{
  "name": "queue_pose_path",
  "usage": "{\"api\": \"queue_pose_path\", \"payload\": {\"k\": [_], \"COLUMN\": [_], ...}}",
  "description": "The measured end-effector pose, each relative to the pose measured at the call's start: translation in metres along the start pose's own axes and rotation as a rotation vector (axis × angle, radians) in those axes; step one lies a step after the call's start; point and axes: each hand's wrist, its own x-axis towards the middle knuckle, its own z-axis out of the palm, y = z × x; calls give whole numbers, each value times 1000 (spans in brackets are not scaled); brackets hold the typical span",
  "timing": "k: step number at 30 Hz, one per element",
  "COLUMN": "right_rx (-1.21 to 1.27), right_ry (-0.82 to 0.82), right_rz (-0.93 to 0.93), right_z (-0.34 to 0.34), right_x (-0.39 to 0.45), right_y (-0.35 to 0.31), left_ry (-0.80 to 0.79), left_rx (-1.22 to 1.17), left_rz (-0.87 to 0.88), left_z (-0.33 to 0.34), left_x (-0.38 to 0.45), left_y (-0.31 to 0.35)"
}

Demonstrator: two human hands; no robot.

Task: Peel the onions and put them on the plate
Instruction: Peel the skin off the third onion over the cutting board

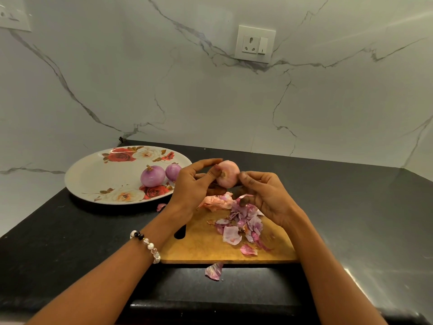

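A pale pink onion (227, 174) is held in the air above the far edge of the wooden cutting board (218, 248), between both hands. The left hand (191, 185) curls its fingers and thumb round the onion's left side; the right hand (263, 195) pinches its right side with curled fingers. A heap of purple peels (241, 225) lies on the board below, one scrap (214, 270) off its near edge. Two peeled onions (152, 176) sit on the right part of the flowered plate (93, 174), toward the desk's (351, 207) far left corner. A beaded bracelet (146, 245) circles the left wrist.
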Motion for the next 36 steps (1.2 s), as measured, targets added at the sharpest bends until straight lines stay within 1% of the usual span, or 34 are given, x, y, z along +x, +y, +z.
{"api": "queue_pose_path", "payload": {"k": [6, 10, 13, 16, 21, 27, 36], "right_rx": [-138, -125, -112, -129, -214, -322, -299], "right_ry": [-28, -1, -4, -15, -39, -44, -40], "right_rz": [-54, -90, -126, -166, -231, -314, -287], "right_z": [2, 0, -2, -2, -1, -5, -8], "right_x": [0, 3, 4, 3, 2, 4, 4], "right_y": [2, 5, 6, 6, 4, 6, 7], "left_ry": [2, -38, -95, -123, -88, -68, -85], "left_rx": [-32, 72, 79, 150, 264, 332, 377], "left_rz": [-54, -30, -28, 23, 81, 152, 194], "left_z": [0, 2, 2, 2, -1, 0, -1], "left_x": [0, -1, -2, -2, -2, -3, -4], "left_y": [2, 1, 0, 0, -3, -3, -3]}}
